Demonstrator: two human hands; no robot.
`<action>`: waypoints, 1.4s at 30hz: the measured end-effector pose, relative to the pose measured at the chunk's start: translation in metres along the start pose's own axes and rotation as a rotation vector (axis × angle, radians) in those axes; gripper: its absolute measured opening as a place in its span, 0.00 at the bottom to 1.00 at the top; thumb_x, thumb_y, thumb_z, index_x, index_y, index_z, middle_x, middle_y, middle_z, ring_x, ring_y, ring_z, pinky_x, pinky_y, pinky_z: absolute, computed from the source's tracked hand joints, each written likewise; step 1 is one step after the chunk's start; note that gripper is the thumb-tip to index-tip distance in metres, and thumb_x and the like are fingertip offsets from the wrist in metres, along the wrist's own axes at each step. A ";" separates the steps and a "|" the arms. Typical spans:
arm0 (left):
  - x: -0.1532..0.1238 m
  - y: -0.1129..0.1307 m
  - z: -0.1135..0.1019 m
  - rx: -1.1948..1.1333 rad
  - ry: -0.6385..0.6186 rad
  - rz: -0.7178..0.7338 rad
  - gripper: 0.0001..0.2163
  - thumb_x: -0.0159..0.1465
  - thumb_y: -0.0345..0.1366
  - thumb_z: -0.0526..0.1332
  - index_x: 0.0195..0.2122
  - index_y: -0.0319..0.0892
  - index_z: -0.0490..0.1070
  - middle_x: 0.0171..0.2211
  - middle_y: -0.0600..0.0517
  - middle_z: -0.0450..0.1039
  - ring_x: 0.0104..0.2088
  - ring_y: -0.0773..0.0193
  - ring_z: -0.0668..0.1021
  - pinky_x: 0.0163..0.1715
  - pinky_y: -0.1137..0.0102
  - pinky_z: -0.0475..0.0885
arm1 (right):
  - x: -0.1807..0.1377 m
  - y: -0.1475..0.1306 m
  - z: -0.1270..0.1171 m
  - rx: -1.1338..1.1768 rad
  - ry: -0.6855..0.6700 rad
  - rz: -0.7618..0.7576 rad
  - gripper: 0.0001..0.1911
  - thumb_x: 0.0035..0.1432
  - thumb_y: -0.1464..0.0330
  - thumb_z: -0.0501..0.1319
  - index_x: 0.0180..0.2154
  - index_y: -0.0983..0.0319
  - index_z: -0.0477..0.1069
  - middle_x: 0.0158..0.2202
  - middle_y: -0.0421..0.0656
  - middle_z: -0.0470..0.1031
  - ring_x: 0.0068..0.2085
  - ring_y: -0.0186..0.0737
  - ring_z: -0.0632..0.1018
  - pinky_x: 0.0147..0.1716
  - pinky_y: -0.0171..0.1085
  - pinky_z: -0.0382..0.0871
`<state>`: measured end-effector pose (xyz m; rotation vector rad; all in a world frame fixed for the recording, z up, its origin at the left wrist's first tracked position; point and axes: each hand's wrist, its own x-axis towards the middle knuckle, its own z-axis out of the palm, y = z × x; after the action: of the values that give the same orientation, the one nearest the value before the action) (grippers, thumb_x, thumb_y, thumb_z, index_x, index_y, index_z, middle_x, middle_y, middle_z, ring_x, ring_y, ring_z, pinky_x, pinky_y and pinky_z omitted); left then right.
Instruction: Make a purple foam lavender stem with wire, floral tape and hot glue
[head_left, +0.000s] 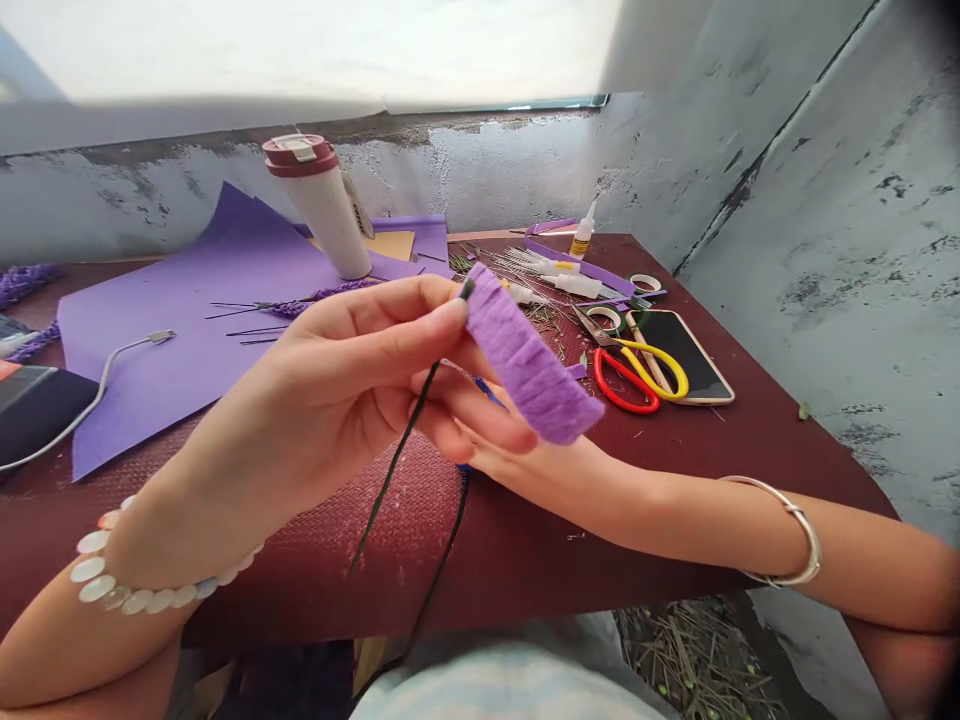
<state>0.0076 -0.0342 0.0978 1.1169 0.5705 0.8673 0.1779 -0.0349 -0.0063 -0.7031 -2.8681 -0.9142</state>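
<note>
My left hand (pixel 352 350) pinches the top of a dark green wire stem (pixel 396 462) between thumb and finger. From that pinch a strip of wrinkled purple paper (pixel 529 365) sticks out to the right, its near end against the stem's tip. Behind it, my right hand (pixel 499 450) reaches across from the right, its fingers largely covered by the left hand and the strip. Bits of a blue tool (pixel 489 391) show by the right hand, and a black cord (pixel 448 560) hangs below. Most of that tool is hidden, but the right hand seems closed round it.
Purple sheets (pixel 157 330) and a white tumbler (pixel 330 215) stand left of centre. Scissors (pixel 637 370) lie by a dark tablet (pixel 686 355) at right. Glue bottles (pixel 583 232), loose wires and tape rolls (pixel 604 319) cover the back right. A white cable (pixel 105 375) runs at left.
</note>
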 end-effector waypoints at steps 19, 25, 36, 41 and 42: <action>0.014 0.002 -0.014 0.117 0.056 0.092 0.12 0.69 0.25 0.51 0.33 0.32 0.72 0.26 0.54 0.77 0.24 0.74 0.79 0.22 0.84 0.73 | -0.055 0.037 -0.008 0.822 0.398 0.434 0.29 0.53 0.59 0.67 0.54 0.58 0.62 0.51 0.48 0.70 0.49 0.47 0.72 0.49 0.45 0.68; 0.024 0.002 -0.039 0.220 0.061 0.196 0.05 0.67 0.27 0.56 0.35 0.34 0.71 0.29 0.54 0.77 0.28 0.74 0.79 0.26 0.81 0.71 | -0.055 0.037 -0.002 0.846 -0.042 0.230 0.11 0.65 0.69 0.53 0.32 0.62 0.72 0.31 0.44 0.74 0.35 0.40 0.73 0.36 0.39 0.66; 0.046 -0.023 -0.075 0.805 -0.258 -0.401 0.10 0.61 0.42 0.62 0.35 0.38 0.72 0.34 0.47 0.79 0.33 0.63 0.81 0.32 0.72 0.75 | -0.064 -0.023 -0.085 1.405 -0.300 0.542 0.25 0.66 0.54 0.50 0.56 0.60 0.68 0.48 0.47 0.78 0.45 0.42 0.79 0.42 0.37 0.74; 0.048 -0.050 -0.065 0.857 -0.280 -0.495 0.09 0.60 0.40 0.61 0.32 0.39 0.69 0.30 0.50 0.76 0.34 0.60 0.81 0.31 0.70 0.75 | -0.048 -0.028 -0.031 2.025 -0.060 1.193 0.17 0.57 0.67 0.61 0.49 0.62 0.73 0.52 0.48 0.75 0.54 0.44 0.75 0.56 0.45 0.68; 0.047 -0.053 -0.062 0.897 -0.258 -0.486 0.08 0.59 0.39 0.61 0.31 0.39 0.69 0.29 0.50 0.75 0.33 0.60 0.80 0.30 0.70 0.74 | -0.044 -0.031 -0.024 2.153 0.042 1.270 0.16 0.56 0.69 0.61 0.47 0.63 0.74 0.51 0.49 0.76 0.54 0.43 0.75 0.58 0.44 0.67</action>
<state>0.0025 0.0278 0.0273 1.7547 1.0015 -0.0021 0.2020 -0.0884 -0.0110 -1.2776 -1.0977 1.7433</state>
